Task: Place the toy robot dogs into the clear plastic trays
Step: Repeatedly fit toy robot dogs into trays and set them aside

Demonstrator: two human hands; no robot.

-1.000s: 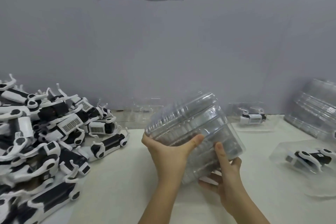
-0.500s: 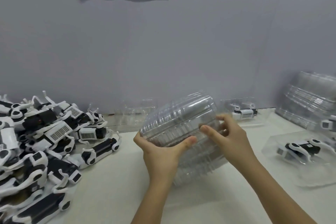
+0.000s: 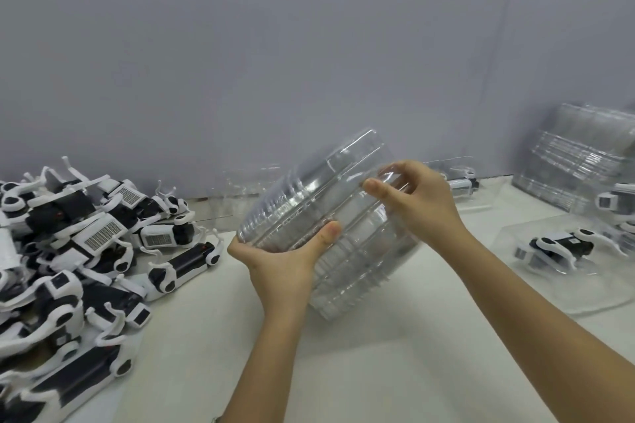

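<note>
Head view – both hands on the stack of clear trays (image 3: pixel 330 223). Left hand (image 3: pixel 285 261) grips underneath, right hand (image 3: pixel 415 203) pinches the top tray – toy robot dogs (image 3: pixel 79 251) piled left.

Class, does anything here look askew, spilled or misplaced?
The toy robot dogs at the left lie in a jumbled heap, tangled at all angles. The tray stack is tilted only because the left hand and right hand hold it.
</note>
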